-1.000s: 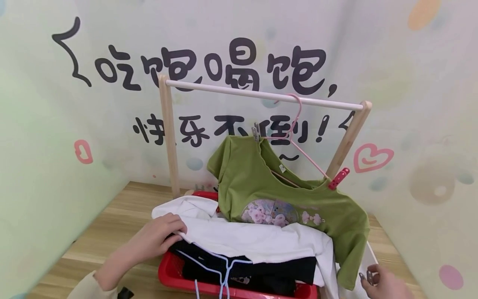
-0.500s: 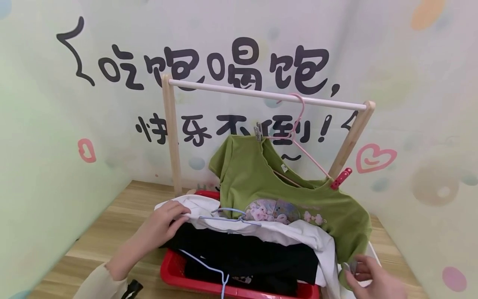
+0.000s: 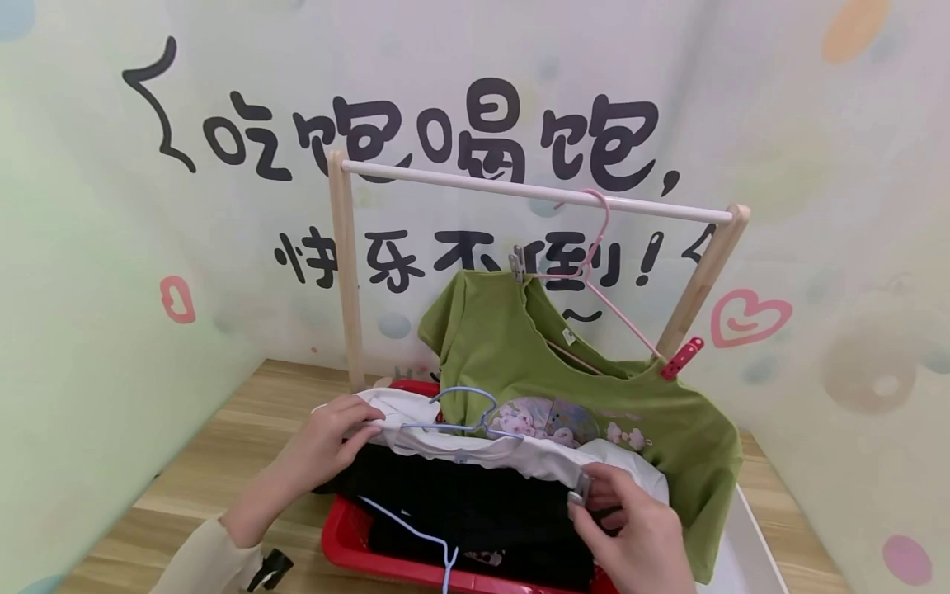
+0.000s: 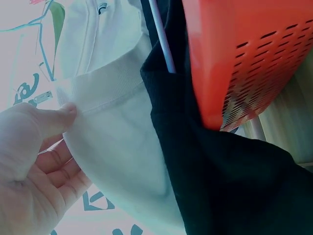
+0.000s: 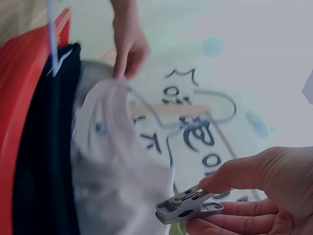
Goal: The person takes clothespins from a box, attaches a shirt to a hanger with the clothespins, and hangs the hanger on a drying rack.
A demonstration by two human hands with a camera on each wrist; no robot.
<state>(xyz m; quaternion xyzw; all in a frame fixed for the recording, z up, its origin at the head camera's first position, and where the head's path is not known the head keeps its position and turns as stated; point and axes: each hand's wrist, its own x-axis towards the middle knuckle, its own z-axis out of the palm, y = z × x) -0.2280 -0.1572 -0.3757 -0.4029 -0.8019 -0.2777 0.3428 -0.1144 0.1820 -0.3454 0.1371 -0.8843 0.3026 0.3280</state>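
Note:
A white shirt (image 3: 545,458) with a ribbed band (image 4: 107,83) lies over black clothing (image 3: 453,483) in the red basket (image 3: 345,536). My left hand (image 3: 334,437) pinches the shirt's left end between thumb and fingers. A blue hanger (image 3: 486,404) stands hook-up at the shirt's neckline. My right hand (image 3: 638,524) pinches a grey clothespin (image 5: 188,205) by its handles, right at the shirt's right shoulder. Whether the clothespin's tips touch the cloth I cannot tell. Part of a second blue hanger (image 3: 416,530) shows against the black clothing.
Behind the basket stands a wooden rack (image 3: 343,272) with a white rail (image 3: 475,183). From it a green T-shirt (image 3: 482,330) hangs on a pink hanger (image 3: 601,227), with a grey clip and a red clothespin (image 3: 681,359). A white box edge (image 3: 750,536) lies right.
The blue hanger has swung from hanging down in front to hook-up at the white shirt's neckline. My right hand has moved left with the clothespin to the shirt's shoulder. My left hand still pinches the shirt.

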